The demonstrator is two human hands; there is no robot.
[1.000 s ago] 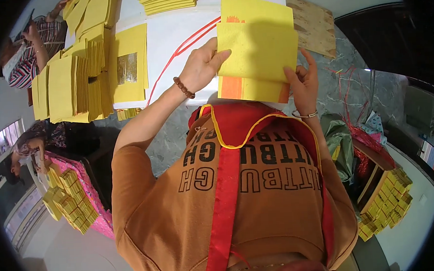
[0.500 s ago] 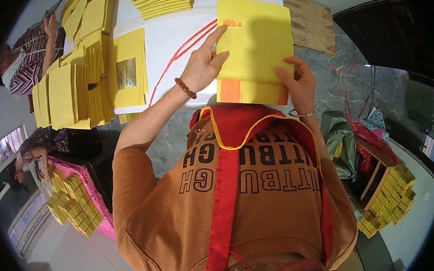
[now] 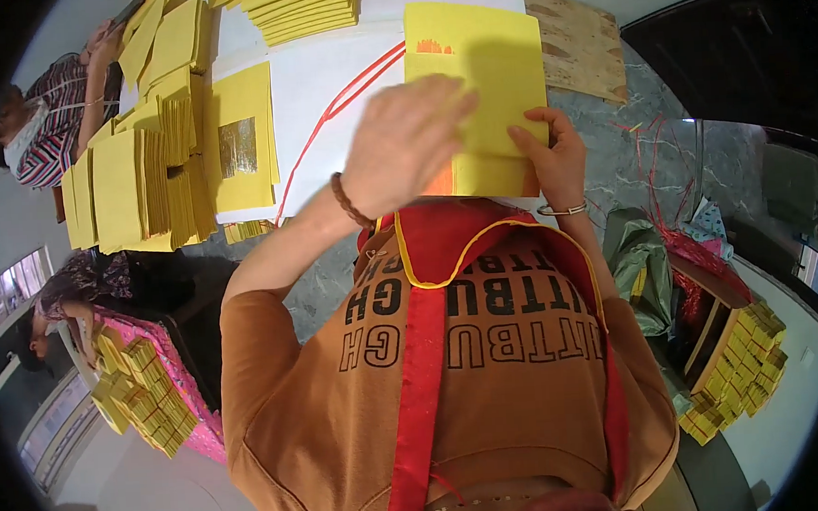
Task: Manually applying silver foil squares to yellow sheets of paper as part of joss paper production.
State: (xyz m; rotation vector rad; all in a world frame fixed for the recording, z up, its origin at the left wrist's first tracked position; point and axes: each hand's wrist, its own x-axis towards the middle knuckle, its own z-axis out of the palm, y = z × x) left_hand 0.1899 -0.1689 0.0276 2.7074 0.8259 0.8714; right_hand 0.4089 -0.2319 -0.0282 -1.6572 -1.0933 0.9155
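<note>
A stack of yellow paper sheets (image 3: 482, 67) lies on the white table (image 3: 325, 66) just beyond my chest, with an orange mark near its top left corner. My left hand (image 3: 408, 140), with a bead bracelet on the wrist, rests flat and blurred on the lower left of the top sheet. My right hand (image 3: 552, 151), wearing a thin bangle, pinches the lower right edge of the sheets, thumb on top. An orange sheet peeks out under the stack's near edge.
Piles of yellow sheets (image 3: 146, 177) and one sheet with a gold foil square (image 3: 237, 144) fill the table's left. A red string (image 3: 327, 112) crosses the white top. A person in a striped top (image 3: 51, 126) sits far left. Another person bends over a pink bag of yellow bundles (image 3: 148, 389). More bundles (image 3: 739, 368) sit right.
My left hand has slid from the sheet's left edge to the right, onto the middle of the top sheet. My right hand keeps its hold on the lower right edge.
</note>
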